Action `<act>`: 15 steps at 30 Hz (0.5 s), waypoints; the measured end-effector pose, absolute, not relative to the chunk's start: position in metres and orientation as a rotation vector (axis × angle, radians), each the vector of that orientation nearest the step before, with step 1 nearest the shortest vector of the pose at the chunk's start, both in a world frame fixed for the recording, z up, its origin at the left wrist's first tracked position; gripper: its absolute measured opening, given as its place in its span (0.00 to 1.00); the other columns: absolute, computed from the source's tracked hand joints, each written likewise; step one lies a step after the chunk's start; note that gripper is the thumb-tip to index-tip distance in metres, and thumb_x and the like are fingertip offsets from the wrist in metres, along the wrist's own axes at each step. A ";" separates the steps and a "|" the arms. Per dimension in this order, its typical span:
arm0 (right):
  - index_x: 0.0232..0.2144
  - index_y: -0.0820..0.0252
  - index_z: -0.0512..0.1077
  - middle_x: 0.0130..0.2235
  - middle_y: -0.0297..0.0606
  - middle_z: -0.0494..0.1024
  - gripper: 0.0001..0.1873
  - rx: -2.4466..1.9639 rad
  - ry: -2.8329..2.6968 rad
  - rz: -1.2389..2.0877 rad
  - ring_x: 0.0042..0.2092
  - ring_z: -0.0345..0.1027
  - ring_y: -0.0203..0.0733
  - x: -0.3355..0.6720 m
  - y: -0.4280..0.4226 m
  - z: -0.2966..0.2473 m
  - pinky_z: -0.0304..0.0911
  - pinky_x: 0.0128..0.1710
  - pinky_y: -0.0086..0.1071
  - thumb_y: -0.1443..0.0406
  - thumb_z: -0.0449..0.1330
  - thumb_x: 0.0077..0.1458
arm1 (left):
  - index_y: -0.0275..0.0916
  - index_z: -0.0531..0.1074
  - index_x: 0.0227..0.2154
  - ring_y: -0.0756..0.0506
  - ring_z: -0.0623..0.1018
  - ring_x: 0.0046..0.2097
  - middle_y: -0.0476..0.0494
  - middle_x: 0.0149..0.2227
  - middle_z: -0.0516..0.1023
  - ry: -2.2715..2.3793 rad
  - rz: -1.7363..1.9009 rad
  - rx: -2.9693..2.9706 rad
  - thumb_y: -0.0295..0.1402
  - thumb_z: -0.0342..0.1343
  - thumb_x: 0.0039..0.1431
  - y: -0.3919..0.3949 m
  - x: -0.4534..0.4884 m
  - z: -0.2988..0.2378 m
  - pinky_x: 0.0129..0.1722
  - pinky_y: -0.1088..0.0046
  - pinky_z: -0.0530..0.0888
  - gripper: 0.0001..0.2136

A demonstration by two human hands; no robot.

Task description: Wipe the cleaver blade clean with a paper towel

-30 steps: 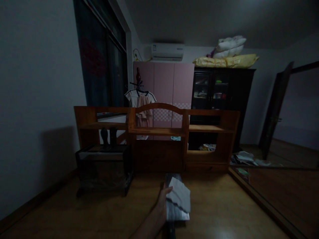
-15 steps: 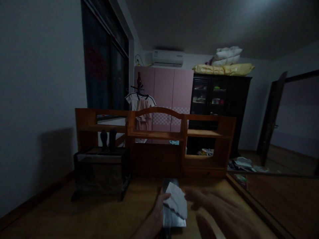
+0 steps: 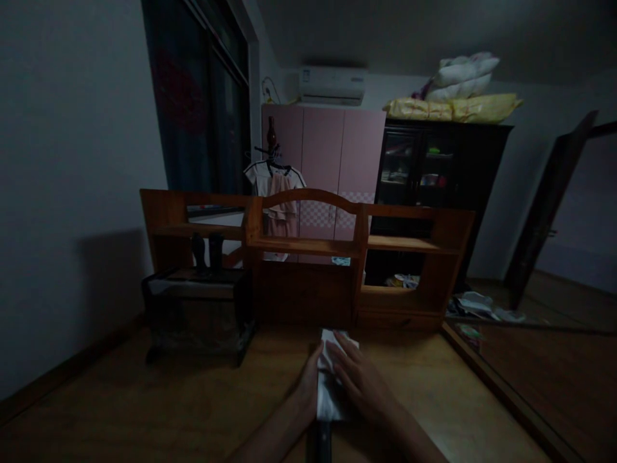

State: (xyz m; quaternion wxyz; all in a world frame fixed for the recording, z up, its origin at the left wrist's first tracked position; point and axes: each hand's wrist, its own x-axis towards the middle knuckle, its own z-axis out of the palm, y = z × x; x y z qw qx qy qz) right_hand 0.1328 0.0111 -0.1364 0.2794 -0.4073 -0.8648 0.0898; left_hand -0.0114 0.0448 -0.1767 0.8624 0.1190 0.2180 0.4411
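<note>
A cleaver (image 3: 330, 402) with a broad metal blade and a black handle (image 3: 324, 444) points away from me, low over the wooden tabletop. My left hand (image 3: 308, 382) grips the blade along its left side. Across the upper part of the blade lies a white tissue (image 3: 326, 337), partly covered by fingers. My right hand (image 3: 359, 379) presses the tissue against the blade, its fingers together and stretched forward. The fingertips of my left hand are partly hidden behind the blade.
On the left of the table (image 3: 193, 399) stands a dark knife block (image 3: 193, 315) with black handles sticking up. A wooden shelf unit (image 3: 308, 244) runs along the back. The table's raised edge (image 3: 486, 379) is at right; dim light blurs details.
My right hand, earlier spread and apart, has come down onto the tissue. The tissue now lies farther up the blade. The camera view has shifted slightly downward.
</note>
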 end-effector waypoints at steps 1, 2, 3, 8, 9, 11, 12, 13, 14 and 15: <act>0.64 0.45 0.51 0.67 0.36 0.48 0.24 -1.095 -2.367 0.260 0.67 0.41 0.46 0.131 0.011 -0.137 0.44 0.65 0.49 0.58 0.43 0.67 | 0.28 0.72 0.44 0.40 0.79 0.34 0.35 0.33 0.79 0.458 0.934 0.249 0.47 0.53 0.58 0.044 -0.012 -0.175 0.39 0.68 0.73 0.24; 0.64 0.44 0.49 0.68 0.35 0.46 0.24 -1.099 -2.401 0.272 0.68 0.37 0.46 0.129 0.012 -0.138 0.40 0.65 0.51 0.57 0.42 0.67 | 0.27 0.72 0.47 0.40 0.79 0.36 0.34 0.35 0.79 0.462 0.948 0.253 0.47 0.52 0.59 0.043 -0.012 -0.173 0.40 0.67 0.73 0.25; 0.64 0.44 0.48 0.68 0.34 0.45 0.24 -1.107 -2.419 0.277 0.68 0.35 0.47 0.128 0.014 -0.141 0.37 0.65 0.53 0.56 0.41 0.68 | 0.27 0.71 0.49 0.39 0.79 0.38 0.33 0.37 0.79 0.471 0.964 0.262 0.48 0.51 0.60 0.042 -0.012 -0.170 0.42 0.66 0.72 0.26; 0.65 0.48 0.49 0.68 0.35 0.38 0.26 -1.226 -2.256 0.300 0.68 0.26 0.50 0.129 0.025 -0.159 0.38 0.65 0.55 0.54 0.41 0.67 | 0.30 0.66 0.56 0.38 0.77 0.47 0.35 0.42 0.78 0.400 0.991 0.311 0.46 0.42 0.65 0.034 -0.013 -0.155 0.52 0.62 0.68 0.26; 0.65 0.49 0.48 0.69 0.36 0.36 0.27 -1.246 -2.200 0.313 0.68 0.26 0.50 0.130 0.026 -0.160 0.39 0.65 0.54 0.54 0.41 0.67 | 0.30 0.66 0.56 0.38 0.76 0.48 0.35 0.43 0.78 0.387 0.979 0.316 0.46 0.41 0.66 0.033 -0.013 -0.153 0.53 0.62 0.67 0.26; 0.66 0.51 0.46 0.69 0.37 0.33 0.28 -1.262 -2.108 0.319 0.68 0.27 0.50 0.132 0.025 -0.162 0.40 0.65 0.52 0.54 0.42 0.67 | 0.32 0.66 0.56 0.37 0.75 0.50 0.35 0.45 0.77 0.346 0.955 0.341 0.47 0.40 0.66 0.031 -0.013 -0.151 0.54 0.61 0.66 0.27; 0.66 0.51 0.46 0.69 0.37 0.32 0.28 -1.260 -2.082 0.312 0.68 0.27 0.50 0.132 0.024 -0.161 0.41 0.65 0.52 0.54 0.42 0.67 | 0.33 0.66 0.56 0.37 0.74 0.51 0.35 0.46 0.77 0.323 0.945 0.358 0.48 0.40 0.65 0.030 -0.013 -0.151 0.54 0.61 0.65 0.27; 0.66 0.52 0.45 0.68 0.37 0.31 0.28 -1.258 -2.067 0.299 0.68 0.27 0.50 0.132 0.023 -0.161 0.41 0.65 0.51 0.54 0.42 0.67 | 0.34 0.66 0.56 0.37 0.74 0.52 0.35 0.47 0.76 0.304 0.941 0.375 0.49 0.41 0.65 0.030 -0.012 -0.151 0.54 0.61 0.65 0.27; 0.66 0.52 0.45 0.68 0.37 0.30 0.29 -1.263 -2.058 0.277 0.68 0.26 0.50 0.131 0.021 -0.160 0.41 0.65 0.51 0.54 0.42 0.67 | 0.35 0.66 0.56 0.37 0.73 0.53 0.36 0.48 0.76 0.291 0.940 0.387 0.49 0.42 0.64 0.030 -0.012 -0.151 0.55 0.60 0.65 0.27; 0.66 0.53 0.45 0.68 0.38 0.30 0.29 -1.278 -2.059 0.250 0.68 0.24 0.50 0.130 0.020 -0.159 0.40 0.65 0.52 0.54 0.42 0.66 | 0.36 0.65 0.57 0.37 0.72 0.54 0.37 0.49 0.76 0.281 0.943 0.395 0.49 0.42 0.64 0.030 -0.012 -0.152 0.55 0.60 0.64 0.27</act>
